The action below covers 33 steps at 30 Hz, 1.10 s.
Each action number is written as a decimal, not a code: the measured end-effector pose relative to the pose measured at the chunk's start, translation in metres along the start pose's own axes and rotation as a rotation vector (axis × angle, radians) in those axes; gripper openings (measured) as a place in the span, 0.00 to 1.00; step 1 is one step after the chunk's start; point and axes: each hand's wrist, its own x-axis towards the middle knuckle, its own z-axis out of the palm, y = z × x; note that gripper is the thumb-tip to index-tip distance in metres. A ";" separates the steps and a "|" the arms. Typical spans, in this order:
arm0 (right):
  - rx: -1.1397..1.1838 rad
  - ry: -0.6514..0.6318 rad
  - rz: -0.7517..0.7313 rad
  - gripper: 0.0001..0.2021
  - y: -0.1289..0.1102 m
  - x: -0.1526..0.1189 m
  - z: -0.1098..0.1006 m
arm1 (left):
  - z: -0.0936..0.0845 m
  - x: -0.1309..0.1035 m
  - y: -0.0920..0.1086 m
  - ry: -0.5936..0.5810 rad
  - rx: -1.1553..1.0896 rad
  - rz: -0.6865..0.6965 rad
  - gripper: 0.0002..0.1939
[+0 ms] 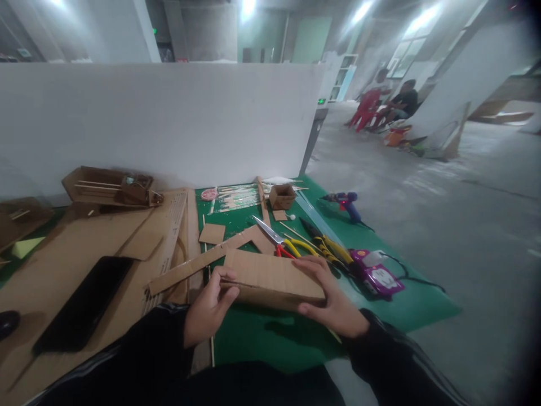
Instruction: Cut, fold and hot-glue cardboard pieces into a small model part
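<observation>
A long cardboard box [270, 276] is held between my two hands above the green table mat [262, 338]. My left hand [211, 304] grips its left end, with the thumb on the front side and the fingers curled at the top edge. Around the right end, my right hand [332, 296] has its fingers over the top and its thumb at the lower front edge. Just behind the box lie scissors [270, 230] with their blades open, beside yellow-handled pliers [323, 242] and a long cardboard strip [198, 262].
A purple power strip [378, 276] and a blue glue gun [346, 204] lie right. A small cardboard box [282, 197] stands behind. Left are a black phone-like slab [84, 304] and a cardboard model [110, 187]. A white partition [160, 124] rises behind; two people sit far off.
</observation>
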 end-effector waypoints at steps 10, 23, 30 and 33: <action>0.072 0.046 -0.048 0.21 0.000 0.002 0.010 | -0.014 -0.005 -0.002 -0.053 0.018 -0.021 0.09; 0.106 0.082 -0.064 0.21 0.007 0.000 0.012 | -0.020 0.000 0.006 -0.105 -0.100 -0.060 0.10; 0.141 0.087 -0.110 0.14 0.007 0.000 0.011 | -0.012 0.013 0.011 -0.050 -0.146 -0.154 0.10; 0.155 0.081 -0.124 0.14 0.010 0.000 0.011 | -0.016 0.013 0.018 -0.085 -0.153 -0.176 0.12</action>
